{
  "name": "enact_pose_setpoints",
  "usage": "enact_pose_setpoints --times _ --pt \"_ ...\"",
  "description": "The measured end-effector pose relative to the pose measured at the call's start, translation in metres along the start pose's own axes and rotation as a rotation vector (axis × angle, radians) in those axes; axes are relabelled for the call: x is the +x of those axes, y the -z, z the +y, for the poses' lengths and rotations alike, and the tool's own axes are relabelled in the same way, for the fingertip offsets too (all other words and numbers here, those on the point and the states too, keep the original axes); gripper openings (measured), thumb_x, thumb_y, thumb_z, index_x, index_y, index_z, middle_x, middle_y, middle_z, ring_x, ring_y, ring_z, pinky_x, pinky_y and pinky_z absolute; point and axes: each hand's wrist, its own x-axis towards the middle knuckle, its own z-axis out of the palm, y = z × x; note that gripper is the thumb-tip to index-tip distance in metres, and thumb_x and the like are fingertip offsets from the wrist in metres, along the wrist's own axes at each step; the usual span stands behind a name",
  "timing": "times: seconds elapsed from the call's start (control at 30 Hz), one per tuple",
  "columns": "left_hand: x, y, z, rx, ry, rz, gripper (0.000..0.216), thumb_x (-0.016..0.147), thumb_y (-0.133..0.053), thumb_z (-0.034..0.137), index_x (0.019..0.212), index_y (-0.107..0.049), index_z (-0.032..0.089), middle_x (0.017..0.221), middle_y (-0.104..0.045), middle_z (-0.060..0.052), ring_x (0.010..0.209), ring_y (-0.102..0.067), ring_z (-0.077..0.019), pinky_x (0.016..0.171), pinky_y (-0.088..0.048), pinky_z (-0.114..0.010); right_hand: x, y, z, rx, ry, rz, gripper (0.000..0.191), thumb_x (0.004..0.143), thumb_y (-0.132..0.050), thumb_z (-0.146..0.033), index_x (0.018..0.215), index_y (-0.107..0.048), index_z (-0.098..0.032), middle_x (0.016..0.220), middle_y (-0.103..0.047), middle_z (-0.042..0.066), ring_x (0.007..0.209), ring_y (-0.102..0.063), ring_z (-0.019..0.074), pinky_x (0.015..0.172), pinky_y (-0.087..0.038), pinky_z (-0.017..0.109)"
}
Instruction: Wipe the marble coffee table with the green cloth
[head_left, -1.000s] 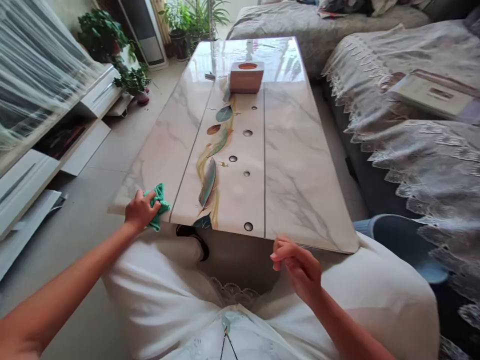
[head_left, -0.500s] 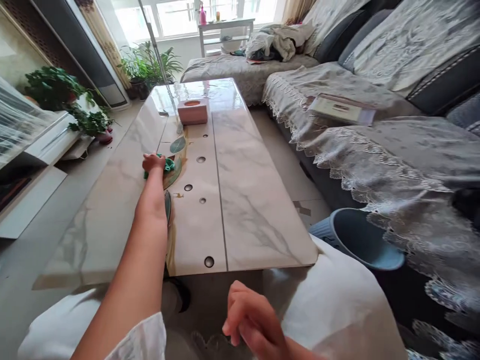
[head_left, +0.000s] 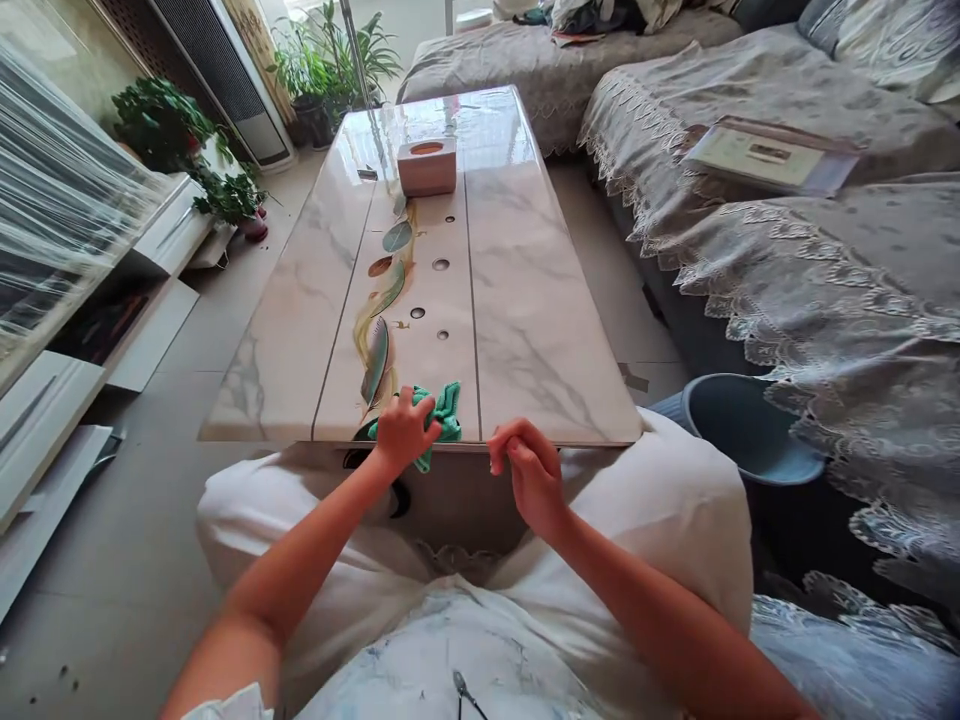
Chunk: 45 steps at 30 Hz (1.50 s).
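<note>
From the head camera, the left hand [head_left: 401, 432] is closed over a bunched green cloth [head_left: 442, 418] that sits on the near edge of the marble-patterned coffee table [head_left: 525, 330], partly on the painted leaf strip running down its middle. The right hand [head_left: 529, 470] hangs just off the table's near edge, fingers loosely curled and holding nothing, close beside the cloth but not touching it.

To wipe well from here, the cloth should be flattened under the palm rather than kept wadded, pressed evenly, and moved in overlapping strokes along the table's length, going around the tissue box [head_left: 427, 165] at the far end. The free hand could brace on the edge.

A blue bin [head_left: 750, 440] stands to the right by the lace-covered sofa [head_left: 787, 250]; what it holds, if anything, can't be made out from this angle.
</note>
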Motion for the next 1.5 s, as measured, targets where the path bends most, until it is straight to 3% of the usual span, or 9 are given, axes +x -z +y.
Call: enact_pose_setpoints --times 0.1,0.33,0.43,0.57,0.77,0.9,1.03,1.23,1.5 --pt "0.037 0.002 0.003 -0.016 0.004 0.021 0.029 0.093 -0.050 0.037 0.112 -0.070 0.026 0.124 -0.057 -0.013 0.100 -0.061 -0.0299 0.074 -0.046 -0.037 0.002 -0.001 0.002 -0.020 0.011 0.020 0.020 0.092 -0.054 -0.029 0.081 -0.066 -0.019 0.061 -0.055 -0.002 0.056 -0.051 0.0096 0.062 -0.040 0.024" --pt "0.241 0.037 0.014 -0.080 0.103 0.071 0.045 0.099 -0.038 0.039 0.134 -0.060 0.021 0.136 -0.051 -0.018 0.114 -0.059 -0.0333 0.086 -0.047 -0.039 0.008 0.007 0.013 -0.045 -0.036 -0.017 0.022 0.097 -0.053 -0.029 0.087 -0.070 -0.021 0.065 -0.057 -0.002 0.058 -0.054 0.0089 0.063 -0.040 0.024" --pt "0.294 0.050 0.019 -0.091 0.147 0.070 0.049 0.100 -0.035 0.035 0.141 -0.056 0.016 0.141 -0.048 -0.022 0.120 -0.057 -0.0363 0.091 -0.046 -0.042 0.013 0.011 0.014 -0.067 -0.053 -0.037 0.022 0.099 -0.053 -0.029 0.089 -0.071 -0.021 0.067 -0.059 -0.002 0.059 -0.054 0.0086 0.063 -0.040 0.023" --pt "0.252 0.049 0.017 -0.100 0.093 0.018 0.044 0.098 -0.044 0.038 0.134 -0.063 0.020 0.136 -0.051 -0.019 0.114 -0.059 -0.0336 0.090 -0.047 -0.040 0.018 0.011 0.014 -0.060 -0.058 -0.019 0.022 0.098 -0.054 -0.030 0.087 -0.071 -0.021 0.067 -0.059 -0.002 0.059 -0.054 0.0084 0.062 -0.040 0.023" --pt "0.013 -0.004 0.031 -0.074 -0.142 -0.144 0.032 0.096 -0.050 0.043 0.115 -0.070 0.026 0.124 -0.057 -0.014 0.105 -0.059 -0.0313 0.078 -0.049 -0.037 0.010 0.003 0.010 -0.031 -0.011 0.034 0.021 0.094 -0.055 -0.027 0.082 -0.070 -0.020 0.063 -0.057 -0.002 0.055 -0.053 0.0083 0.057 -0.038 0.022" --pt "-0.067 -0.048 0.047 -0.081 0.038 -0.376 0.033 0.094 -0.051 0.033 0.119 -0.070 0.022 0.122 -0.059 -0.016 0.102 -0.062 -0.0325 0.075 -0.051 -0.039 0.006 0.000 -0.002 -0.058 0.072 0.082 0.019 0.090 -0.055 -0.024 0.079 -0.069 -0.020 0.059 -0.055 -0.002 0.053 -0.052 0.0094 0.055 -0.038 0.023" --pt "-0.064 -0.048 0.063 -0.115 -0.028 -0.375 0.031 0.093 -0.052 0.033 0.117 -0.069 0.024 0.125 -0.059 -0.014 0.107 -0.062 -0.0314 0.080 -0.051 -0.039 0.008 0.004 -0.018 -0.061 0.144 0.141 0.019 0.090 -0.053 -0.024 0.077 -0.066 -0.021 0.053 -0.051 -0.003 0.052 -0.048 0.0099 0.054 -0.037 0.022" --pt "-0.035 0.013 0.081 -0.164 -0.401 -0.239 0.026 0.093 -0.054 0.044 0.106 -0.070 0.028 0.111 -0.062 -0.008 0.095 -0.061 -0.0263 0.073 -0.048 -0.036 0.013 0.019 -0.030 -0.079 0.157 0.213 0.019 0.091 -0.052 -0.022 0.078 -0.065 -0.021 0.056 -0.051 -0.003 0.054 -0.049 0.0097 0.056 -0.039 0.022" --pt "0.156 -0.002 0.091 -0.053 -0.052 0.106 0.032 0.098 -0.047 0.038 0.122 -0.065 0.026 0.136 -0.053 -0.015 0.113 -0.055 -0.0338 0.085 -0.047 -0.041 0.024 0.030 -0.023 -0.406 0.074 0.189 0.021 0.095 -0.051 -0.027 0.098 -0.071 -0.023 0.092 -0.071 0.001 0.088 -0.068 0.0152 0.080 -0.051 0.028"
